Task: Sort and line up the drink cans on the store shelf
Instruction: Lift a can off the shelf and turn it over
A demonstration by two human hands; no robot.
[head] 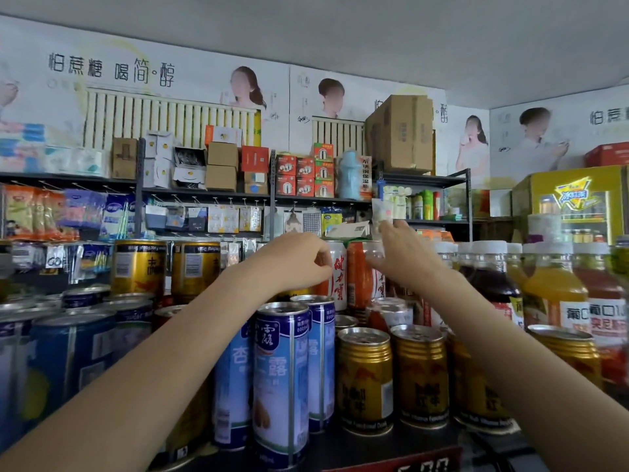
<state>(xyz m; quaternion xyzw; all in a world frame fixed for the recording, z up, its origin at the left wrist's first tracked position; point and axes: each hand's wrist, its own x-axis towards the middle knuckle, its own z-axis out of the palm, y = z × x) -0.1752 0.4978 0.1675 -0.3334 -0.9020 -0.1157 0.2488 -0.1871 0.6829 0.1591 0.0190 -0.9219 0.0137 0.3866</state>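
- Left hand (299, 258): fingers curled against white can (337, 270), far row, stacked on the lower cans; grip unclear.
- Right hand (405, 257): wrapped round orange can (360, 277) beside it.
- Cans prob rigid, slick, heavy if full; grip mid-body.

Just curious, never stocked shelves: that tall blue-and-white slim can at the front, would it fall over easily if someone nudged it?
Probably yes. The tall blue-and-white slim can is narrow for its height, so a push near its top would likely tip it. Its smooth metal side looks slippery. The short gold cans beside it look squatter and steadier. Neighbouring cans stand close and might catch it.
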